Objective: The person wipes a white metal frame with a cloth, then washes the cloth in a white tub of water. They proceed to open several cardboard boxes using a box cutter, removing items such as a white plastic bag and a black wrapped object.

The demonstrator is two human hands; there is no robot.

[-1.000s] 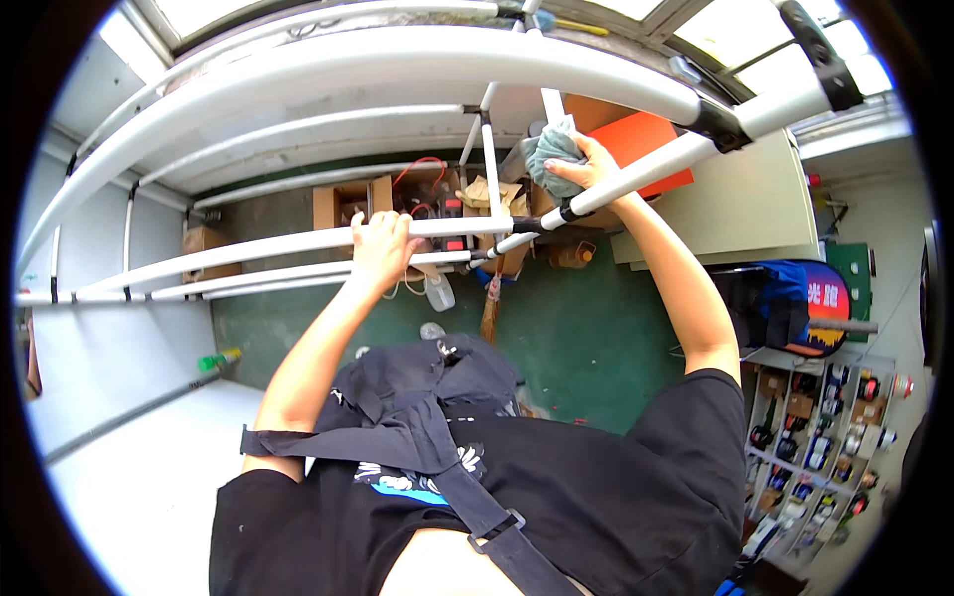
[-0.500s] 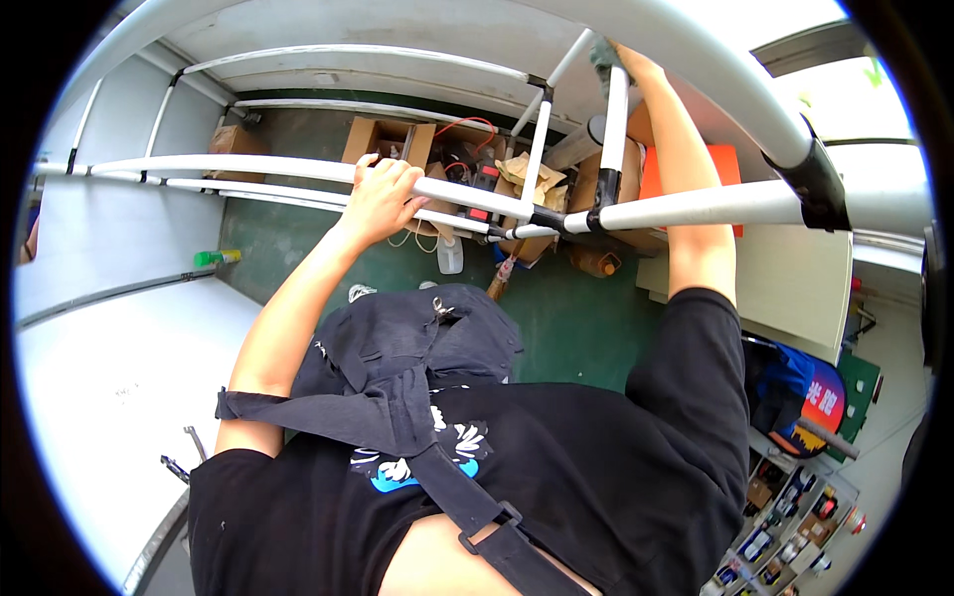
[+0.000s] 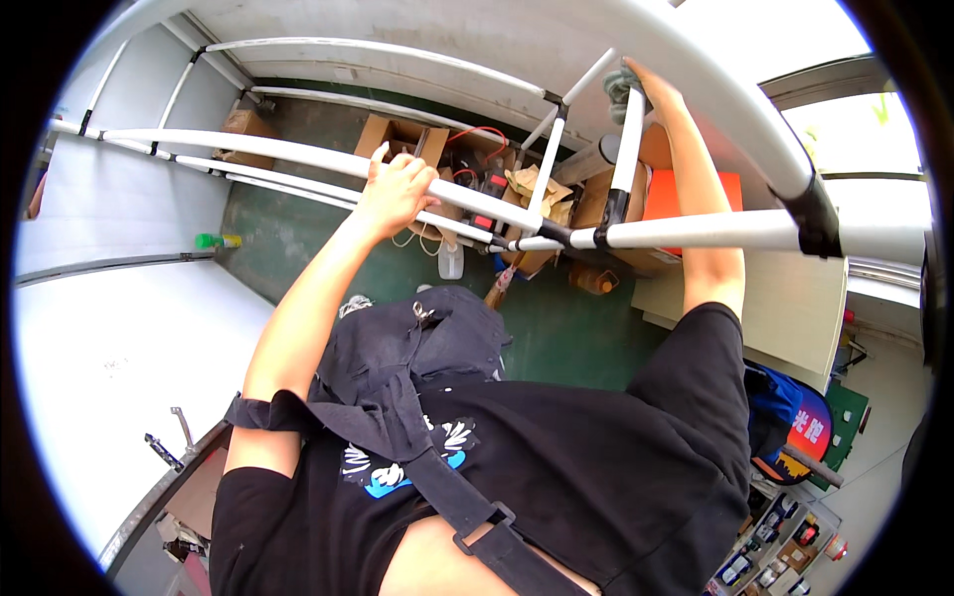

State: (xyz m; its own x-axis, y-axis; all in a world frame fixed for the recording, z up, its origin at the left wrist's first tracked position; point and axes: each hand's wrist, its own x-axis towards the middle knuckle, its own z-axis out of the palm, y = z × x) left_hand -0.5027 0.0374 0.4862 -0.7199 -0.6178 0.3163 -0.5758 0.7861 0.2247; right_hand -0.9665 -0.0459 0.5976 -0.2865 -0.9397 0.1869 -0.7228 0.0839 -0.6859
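My left hand point(image 3: 399, 194) is closed over a long white tube point(image 3: 268, 149) of a rack-like frame with black joints. At the upper right, my right hand point(image 3: 656, 87) reaches past the frame and grips a grey-green cloth point(image 3: 618, 91). The cloth is wrapped against a short white tube point(image 3: 628, 149) that runs up from a black joint point(image 3: 613, 207). Part of the right hand's fingers is hidden behind the cloth and tube. A black strap point(image 3: 318, 415) hangs loosely across my left arm and chest.
Beyond the frame stand an open cardboard box point(image 3: 375, 136), an orange box point(image 3: 730, 189) and a clear jug point(image 3: 451, 262) on the green floor. A beige cabinet point(image 3: 785, 298) is at the right. A green bottle point(image 3: 217, 241) lies by the left wall. Thick white tubes cross overhead.
The view has shifted slightly, so the frame appears lower and farther right. My right hand and the cloth sit a little lower along the short tube. My left hand stays on the long tube.
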